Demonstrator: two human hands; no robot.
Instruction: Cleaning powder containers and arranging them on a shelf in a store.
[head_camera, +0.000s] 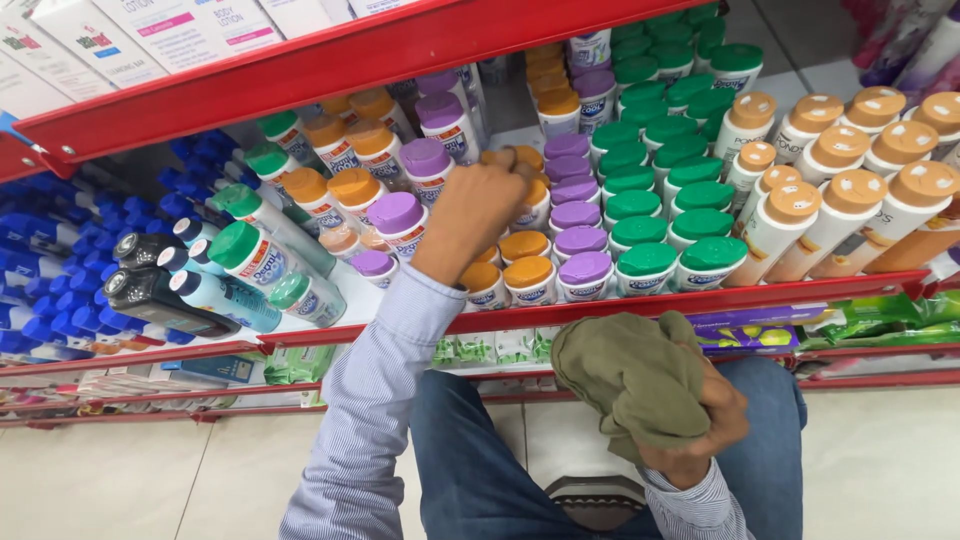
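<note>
A long red shelf (700, 295) runs across the view, packed with upright white bottles sorted by cap colour, and a second red shelf (300, 70) above it carries white boxes (170, 30). On the far left stand blue bottles (40, 270), with a few dark bottles (150, 290) lying beside them. Green-capped bottles (660, 190) fill the middle right, and taller tan-capped bottles (850, 190) lean at the right end. Rows of purple-capped bottles (578, 215) and orange-capped bottles (525, 270) sit in the middle, just in front of the person's knees in blue jeans (470, 460). The person wears a striped, light blue sleeve (370, 400), and the pale tiled floor (130, 480) shows below. The left hand (478, 215) reaches into the shelf among the orange-capped bottles, its fingers curled round one orange-capped bottle (510, 160) at the top, though the hand hides how firmly it grips. The right hand (700, 430) is low, near the lap and well apart from the shelf goods, closed tight on a crumpled olive green cloth (630, 375) that bunches up above the fist.
</note>
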